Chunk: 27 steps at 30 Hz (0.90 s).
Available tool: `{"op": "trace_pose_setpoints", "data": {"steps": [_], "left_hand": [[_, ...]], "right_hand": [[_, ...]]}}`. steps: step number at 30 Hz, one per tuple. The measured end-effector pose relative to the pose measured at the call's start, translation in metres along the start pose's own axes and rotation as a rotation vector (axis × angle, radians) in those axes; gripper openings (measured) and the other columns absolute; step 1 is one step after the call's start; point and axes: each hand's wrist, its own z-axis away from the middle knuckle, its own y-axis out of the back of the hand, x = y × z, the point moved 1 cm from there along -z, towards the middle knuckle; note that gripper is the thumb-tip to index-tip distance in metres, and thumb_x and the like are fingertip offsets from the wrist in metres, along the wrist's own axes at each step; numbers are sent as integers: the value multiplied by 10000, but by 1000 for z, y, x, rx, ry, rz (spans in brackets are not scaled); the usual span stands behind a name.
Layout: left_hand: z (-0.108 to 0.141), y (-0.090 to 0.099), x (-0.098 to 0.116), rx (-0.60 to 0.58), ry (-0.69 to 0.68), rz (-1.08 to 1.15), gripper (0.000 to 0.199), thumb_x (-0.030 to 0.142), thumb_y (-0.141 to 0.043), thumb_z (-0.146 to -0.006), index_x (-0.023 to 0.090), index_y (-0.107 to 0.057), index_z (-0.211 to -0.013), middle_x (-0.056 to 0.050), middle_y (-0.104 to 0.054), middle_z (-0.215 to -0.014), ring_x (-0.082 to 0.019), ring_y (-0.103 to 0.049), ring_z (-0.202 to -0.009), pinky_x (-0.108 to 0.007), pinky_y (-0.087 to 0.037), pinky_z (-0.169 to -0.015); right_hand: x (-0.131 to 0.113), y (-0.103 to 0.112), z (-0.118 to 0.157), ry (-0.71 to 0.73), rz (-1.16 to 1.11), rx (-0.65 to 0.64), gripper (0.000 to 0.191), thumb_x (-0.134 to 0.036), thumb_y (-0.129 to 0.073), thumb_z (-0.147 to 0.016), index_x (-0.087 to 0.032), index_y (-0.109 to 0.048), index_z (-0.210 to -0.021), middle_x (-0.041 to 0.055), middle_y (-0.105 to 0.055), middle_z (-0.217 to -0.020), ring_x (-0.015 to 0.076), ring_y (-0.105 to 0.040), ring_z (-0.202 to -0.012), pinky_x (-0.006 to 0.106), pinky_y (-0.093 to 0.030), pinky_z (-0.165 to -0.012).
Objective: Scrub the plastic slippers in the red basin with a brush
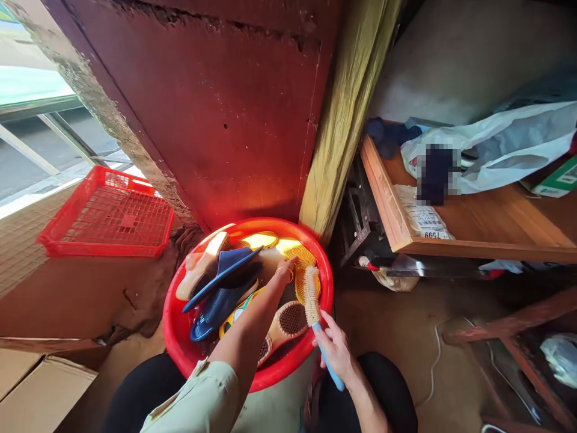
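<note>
My right hand [336,349] is wrapped around the light blue handle of a scrubbing brush [311,294]. Its pale bristles lie over the edge of a yellow slipper [300,258]. Reaching across the red basin [331,276], my left hand [287,266] grips that slipper near its upper part; the fingertips show only in part. Blue slippers [225,276] lie in the basin's left half. Beige slippers with dark textured soles [291,319] are at the front, and another yellow slipper [261,240] is at the back. Water shows between them.
A red plastic crate [108,219] stands at the left above cardboard [49,385]. Behind the basin rise a dark red door panel [202,108] and a yellowish post [347,120]. At the right is a wooden drawer [487,222] with plastic bags; a cord [436,361] lies on the floor.
</note>
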Motion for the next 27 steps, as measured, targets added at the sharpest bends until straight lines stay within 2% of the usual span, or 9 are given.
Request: {"op": "trace_pose_setpoints", "data": {"steps": [3, 6, 11, 13, 16, 17, 19, 23, 27], "left_hand": [[-2, 1, -1, 70, 0, 0, 397, 358, -741, -734, 135, -701, -1060, -95, -716, -787, -239, -695, -806, -312, -539, -687], [6, 15, 3, 105, -27, 14, 456, 322, -678, -767, 150, -668, -1189, -95, -736, -896, -240, -698, -886, -316, -544, -739], [49, 69, 9, 18, -157, 44, 458, 380, -643, -790, 171, -684, -1195, -94, -746, -1046, -247, -679, -1006, -321, -542, -841], [70, 93, 10, -40, -249, 29, 468, 443, -614, -813, 163, -689, -1180, -101, -740, -1091, -249, -667, -1047, -331, -530, -894], [99, 123, 10, -27, -359, -84, 454, 489, -562, -856, 171, -702, -1147, -103, -725, -1151, -251, -645, -1100, -348, -499, -968], [108, 131, 9, -6, -391, -141, 431, 479, -547, -871, 180, -708, -1136, -101, -723, -1162, -253, -640, -1112, -356, -488, -988], [126, 144, 4, 35, -439, -254, 379, 436, -520, -899, 203, -715, -1127, -92, -722, -1173, -260, -635, -1131, -375, -462, -1026], [155, 156, -15, 51, -441, -370, 355, 406, -528, -909, 239, -705, -1167, -77, -718, -1195, -271, -632, -1160, -373, -447, -1042], [162, 153, -25, 22, -386, -170, 405, 481, -562, -884, 209, -704, -1149, -82, -714, -1196, -260, -633, -1140, -349, -474, -1005]], "right_hand": [[-3, 1, 1, -5, -4, 1, 756, -602, -501, -891, -187, -373, -1511, 19, -699, -789, 90, -523, -360, 209, -427, -331], [-9, -1, 2, 13, 12, 2, 718, -566, -498, -903, -181, -393, -1499, 17, -700, -786, 84, -515, -360, 206, -428, -343], [-14, -4, 2, 44, 148, 15, 673, -509, -435, -941, -166, -367, -1516, 27, -704, -794, 101, -544, -383, 224, -466, -393], [-12, -9, 3, 124, 277, 59, 639, -459, -414, -959, -180, -356, -1530, 67, -727, -894, 147, -648, -520, 256, -540, -510], [-11, -29, 7, 336, 508, 120, 602, -365, -416, -965, -229, -352, -1547, 121, -718, -1116, 236, -721, -894, 324, -576, -782], [-11, -39, 8, 395, 581, 108, 601, -339, -424, -962, -253, -351, -1552, 122, -712, -1145, 251, -711, -959, 336, -565, -829], [-13, -57, 8, 449, 731, 57, 602, -292, -442, -953, -299, -362, -1550, 117, -725, -1097, 257, -716, -929, 337, -560, -819], [-26, -66, -8, 329, 903, 137, 571, -225, -431, -950, -267, -435, -1519, 131, -743, -979, 260, -727, -849, 335, -555, -783], [-33, -52, -24, 290, 781, 167, 523, -252, -437, -955, -240, -487, -1476, 89, -743, -1118, 239, -703, -1019, 327, -535, -909]]}}
